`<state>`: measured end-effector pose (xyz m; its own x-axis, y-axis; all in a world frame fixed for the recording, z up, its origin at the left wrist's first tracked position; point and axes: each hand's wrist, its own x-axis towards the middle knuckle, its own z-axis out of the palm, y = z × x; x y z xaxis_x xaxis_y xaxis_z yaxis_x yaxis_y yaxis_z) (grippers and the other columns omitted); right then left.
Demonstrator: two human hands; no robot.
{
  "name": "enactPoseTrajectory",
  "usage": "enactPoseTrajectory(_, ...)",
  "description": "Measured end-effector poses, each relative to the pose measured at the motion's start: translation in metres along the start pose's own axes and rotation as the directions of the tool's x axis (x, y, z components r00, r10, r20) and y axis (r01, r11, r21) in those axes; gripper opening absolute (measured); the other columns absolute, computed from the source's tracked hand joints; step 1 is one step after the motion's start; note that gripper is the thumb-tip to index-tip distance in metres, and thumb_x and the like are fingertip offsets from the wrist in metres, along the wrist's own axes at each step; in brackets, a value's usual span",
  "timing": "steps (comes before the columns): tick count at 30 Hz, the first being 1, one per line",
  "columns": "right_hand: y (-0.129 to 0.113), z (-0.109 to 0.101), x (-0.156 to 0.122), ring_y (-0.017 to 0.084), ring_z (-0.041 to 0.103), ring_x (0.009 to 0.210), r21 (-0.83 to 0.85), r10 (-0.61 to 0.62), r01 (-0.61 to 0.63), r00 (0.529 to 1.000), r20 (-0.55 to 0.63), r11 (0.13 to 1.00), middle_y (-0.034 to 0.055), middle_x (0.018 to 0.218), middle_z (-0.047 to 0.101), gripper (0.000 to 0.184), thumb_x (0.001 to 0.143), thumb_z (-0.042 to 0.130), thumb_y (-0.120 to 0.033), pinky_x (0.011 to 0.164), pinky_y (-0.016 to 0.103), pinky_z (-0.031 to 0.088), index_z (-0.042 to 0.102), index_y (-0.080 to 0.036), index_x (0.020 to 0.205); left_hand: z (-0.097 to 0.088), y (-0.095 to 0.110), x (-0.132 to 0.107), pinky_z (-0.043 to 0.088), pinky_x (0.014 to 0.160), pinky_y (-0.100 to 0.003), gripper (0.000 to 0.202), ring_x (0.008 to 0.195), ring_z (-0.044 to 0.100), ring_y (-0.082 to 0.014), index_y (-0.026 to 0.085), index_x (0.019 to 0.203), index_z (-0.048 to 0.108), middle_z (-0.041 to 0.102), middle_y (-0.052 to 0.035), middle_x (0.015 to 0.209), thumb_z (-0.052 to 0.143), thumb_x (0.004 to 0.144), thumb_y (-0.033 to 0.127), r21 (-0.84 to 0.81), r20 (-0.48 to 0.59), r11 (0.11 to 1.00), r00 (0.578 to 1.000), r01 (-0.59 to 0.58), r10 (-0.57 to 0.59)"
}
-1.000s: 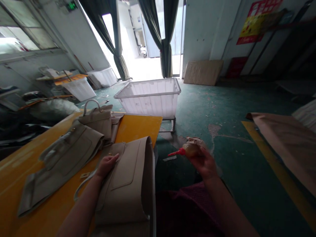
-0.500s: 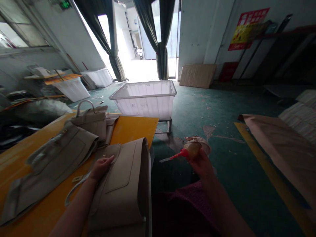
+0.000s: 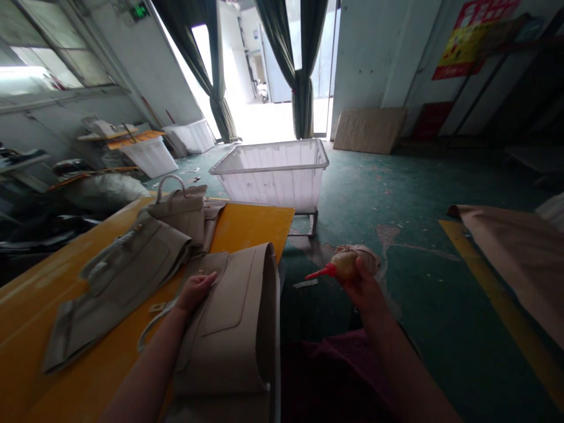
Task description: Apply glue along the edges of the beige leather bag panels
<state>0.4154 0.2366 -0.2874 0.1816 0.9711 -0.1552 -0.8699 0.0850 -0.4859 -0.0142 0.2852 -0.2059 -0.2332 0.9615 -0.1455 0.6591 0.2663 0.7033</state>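
One beige bag point(image 3: 231, 317) lies along the table's point(image 3: 251, 226) edge, the left hand point(image 3: 198, 291) clamped on its left side. Right of the bag, over open floor point(image 3: 423, 194), the right hand point(image 3: 362, 286) clasps a red-nozzled bottle point(image 3: 345, 265). Since half a second ago, the view has swung left; both grips match.

On the yellow flat bench point(image 3: 258, 226), a beige boxy leather-like bag point(image 3: 231, 317) lies by the right edge, seemingly flush with it, though shadow hides that side. Left of it lies a greyish-beige flattened bag point(image 3: 136, 258); behind both, near the far edge, a beige handled bag point(image 3: 183, 214). Beyond the far right corner stands a white rectangular plastic tub point(image 3: 273, 191).
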Motion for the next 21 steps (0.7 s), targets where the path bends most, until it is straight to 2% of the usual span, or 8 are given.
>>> enactPoseTrajectory(4,0.000,0.003,0.002,0.020,0.073,0.107,-0.001,0.035,-0.035,0.998,0.042,0.999,0.0011,0.120,0.077,0.047,0.068,0.096,-0.042,0.092,0.038,0.066,0.076,-0.027,0.108,0.001,0.002,-0.001,0.025,0.058,-0.029,0.067,0.054,0.026,-0.0104,0.027,0.043,0.035,0.027,0.0044,0.050,0.057,0.044,0.090,-0.003,0.006,1.000,1.000,0.007,-0.007)
enactPoseTrajectory(8,0.001,0.002,0.003,0.023,0.074,0.109,-0.012,0.112,-0.112,0.993,0.032,0.994,0.0032,0.118,0.078,0.055,0.059,0.099,-0.032,0.099,0.037,0.064,0.077,-0.025,0.108,0.001,0.002,-0.001,0.024,0.058,-0.030,0.065,0.054,0.025,-0.0103,0.027,0.043,0.032,0.025,0.0046,0.050,0.056,0.046,0.088,0.010,-0.004,1.000,1.000,-0.004,0.004)
enactPoseTrajectory(12,0.008,0.004,0.005,0.024,0.074,0.108,-0.002,0.074,-0.074,0.997,0.025,0.997,0.0033,0.123,0.076,0.059,0.060,0.099,-0.027,0.097,0.039,0.065,0.075,-0.026,0.114,0.001,0.003,-0.002,0.025,0.057,-0.030,0.064,0.053,0.025,-0.0107,0.027,0.044,0.031,0.025,0.0042,0.050,0.054,0.048,0.087,0.021,-0.001,1.000,1.000,-0.005,0.005)
enactPoseTrajectory(17,0.017,-0.001,0.011,0.025,0.072,0.115,0.017,0.023,-0.024,0.998,0.059,1.000,0.0017,0.127,0.074,0.056,0.066,0.097,-0.029,0.101,0.045,0.063,0.073,-0.029,0.117,0.000,-0.003,0.001,0.025,0.057,-0.029,0.067,0.054,0.026,-0.0107,0.027,0.045,0.032,0.026,0.0044,0.050,0.057,0.050,0.088,0.005,0.017,1.000,1.000,-0.023,0.023)
enactPoseTrajectory(21,0.019,-0.007,0.017,0.024,0.071,0.117,-0.022,0.038,-0.036,0.995,0.092,0.999,0.0019,0.128,0.075,0.054,0.067,0.097,-0.032,0.102,0.039,0.062,0.073,-0.029,0.116,-0.001,-0.010,0.003,0.025,0.055,-0.029,0.069,0.053,0.028,-0.0113,0.026,0.047,0.034,0.028,0.0047,0.050,0.061,0.052,0.090,-0.030,0.050,0.999,0.998,-0.024,0.026)
